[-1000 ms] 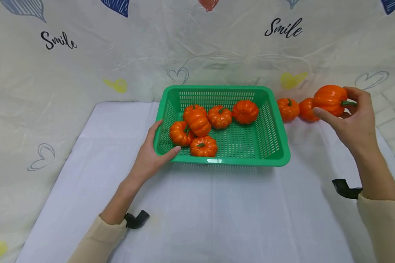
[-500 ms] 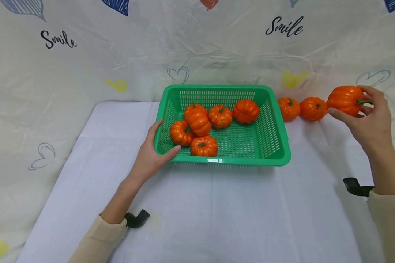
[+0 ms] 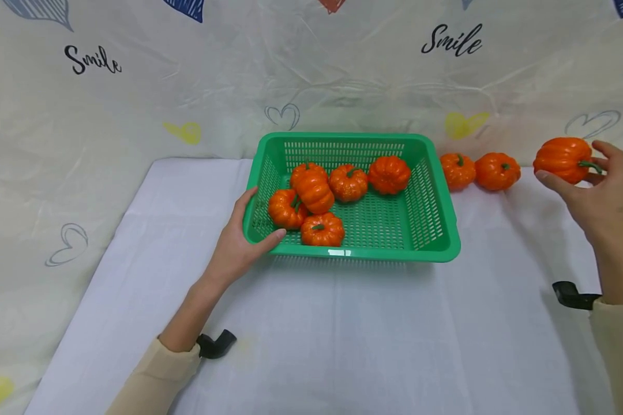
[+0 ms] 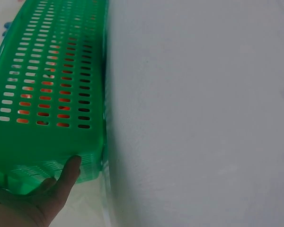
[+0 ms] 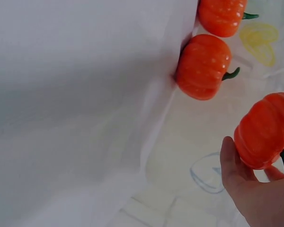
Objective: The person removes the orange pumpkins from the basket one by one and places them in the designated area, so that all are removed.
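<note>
At the right of the head view my right hand [image 3: 602,196] holds a small orange pumpkin [image 3: 563,159] between thumb and fingers, raised off the table, its green stem pointing right. The same pumpkin [image 5: 264,131] shows in the right wrist view. My left hand [image 3: 239,239] grips the left front corner of a green plastic basket [image 3: 368,253], the thumb over the front rim and the fingers along the left side. Several orange pumpkins [image 3: 349,184] lie inside the basket, grouped mostly toward its left, one leaning on others.
Two more pumpkins, one beside the basket's right wall [image 3: 457,171] and one farther right [image 3: 497,171], sit side by side near the table's back edge. A white cloth [image 3: 342,334] covers the table. Behind it hangs a pale printed sheet [image 3: 342,69].
My right hand has moved right with its pumpkin, away from the two on the table, uncovering the right one of that pair. My left hand and the basket hold their place.
</note>
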Action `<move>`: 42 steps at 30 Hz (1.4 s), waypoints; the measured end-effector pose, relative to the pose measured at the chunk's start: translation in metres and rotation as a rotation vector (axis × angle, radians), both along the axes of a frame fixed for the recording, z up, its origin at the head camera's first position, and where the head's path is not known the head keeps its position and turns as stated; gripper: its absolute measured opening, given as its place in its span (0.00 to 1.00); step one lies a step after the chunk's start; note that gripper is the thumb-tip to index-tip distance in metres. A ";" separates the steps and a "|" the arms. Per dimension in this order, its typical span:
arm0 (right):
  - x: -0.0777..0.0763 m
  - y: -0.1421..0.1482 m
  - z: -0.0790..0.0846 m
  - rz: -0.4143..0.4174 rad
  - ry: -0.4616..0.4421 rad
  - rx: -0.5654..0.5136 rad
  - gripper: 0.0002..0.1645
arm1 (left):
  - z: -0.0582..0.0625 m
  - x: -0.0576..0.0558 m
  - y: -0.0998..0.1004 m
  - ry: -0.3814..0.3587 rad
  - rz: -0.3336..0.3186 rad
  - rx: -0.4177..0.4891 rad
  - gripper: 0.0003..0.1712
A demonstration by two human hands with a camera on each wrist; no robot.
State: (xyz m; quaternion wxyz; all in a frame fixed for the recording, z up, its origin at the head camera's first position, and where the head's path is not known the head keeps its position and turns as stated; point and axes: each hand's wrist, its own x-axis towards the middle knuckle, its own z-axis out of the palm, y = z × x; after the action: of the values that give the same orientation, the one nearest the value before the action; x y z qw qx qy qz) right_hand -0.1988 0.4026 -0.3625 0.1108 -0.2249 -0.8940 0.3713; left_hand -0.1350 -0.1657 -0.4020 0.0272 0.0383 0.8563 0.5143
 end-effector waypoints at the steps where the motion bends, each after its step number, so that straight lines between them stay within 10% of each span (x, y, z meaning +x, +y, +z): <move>1: 0.000 0.002 -0.001 -0.005 -0.007 0.005 0.50 | 0.000 0.000 0.000 0.000 0.000 0.001 0.56; 42: -0.032 0.064 -0.038 -0.006 -0.242 0.051 0.59 | 0.000 0.000 0.001 0.003 0.008 -0.012 0.56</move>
State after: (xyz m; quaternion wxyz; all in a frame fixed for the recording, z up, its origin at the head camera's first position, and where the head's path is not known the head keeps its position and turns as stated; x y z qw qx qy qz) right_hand -0.2309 0.4668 -0.4009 0.0088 -0.2678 -0.9093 0.3184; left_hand -0.1351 -0.1648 -0.4021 0.0240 0.0353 0.8595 0.5093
